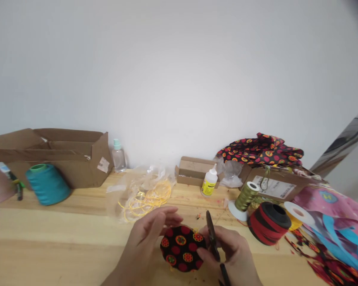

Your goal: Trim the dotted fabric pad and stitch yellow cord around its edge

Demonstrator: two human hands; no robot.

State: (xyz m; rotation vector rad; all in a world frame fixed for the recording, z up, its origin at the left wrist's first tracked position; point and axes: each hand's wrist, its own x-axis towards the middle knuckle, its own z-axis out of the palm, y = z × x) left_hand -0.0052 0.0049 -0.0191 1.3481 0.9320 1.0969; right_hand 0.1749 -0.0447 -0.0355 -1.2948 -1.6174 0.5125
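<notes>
My left hand [146,242] pinches the upper left edge of a round black fabric piece [181,250] printed with red and orange dots, holding it just above the wooden table [62,234]. My right hand [235,254] grips black scissors [212,234], whose blades point up beside the fabric's right edge. Both hands are low in the view, near the front of the table.
Yellow cord in clear plastic [146,196], a glue bottle [209,182], a gold thread spool [247,196], a red and black ribbon roll [268,222], a teal thread cone [47,183], cardboard boxes [62,155], matching fabric [261,150] and coloured scraps at the right.
</notes>
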